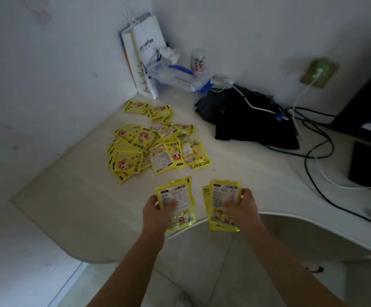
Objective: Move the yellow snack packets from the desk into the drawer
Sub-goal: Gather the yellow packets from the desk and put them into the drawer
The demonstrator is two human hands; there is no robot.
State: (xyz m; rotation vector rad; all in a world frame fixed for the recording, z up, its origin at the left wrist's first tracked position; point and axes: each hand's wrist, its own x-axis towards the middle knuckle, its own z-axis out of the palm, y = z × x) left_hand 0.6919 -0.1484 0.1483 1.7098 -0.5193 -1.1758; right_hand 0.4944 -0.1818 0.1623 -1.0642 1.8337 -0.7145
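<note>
A heap of several yellow snack packets (pixel 155 142) lies on the white desk (pixel 73 196), toward its back left corner. My left hand (pixel 155 214) grips a small stack of yellow packets (pixel 179 196) above the desk's front edge, thumb on top. My right hand (pixel 241 210) grips another stack of yellow packets (pixel 223 196) just to the right, partly out over the edge. No drawer is in view.
A white paper coffee bag (pixel 145 54) and a plastic bag (pixel 175 72) stand in the back corner. A black bag (pixel 253 120) with cables (pixel 313 151) lies at the right. A dark device (pixel 370 165) sits at the far right. Tiled floor (pixel 202 262) shows below.
</note>
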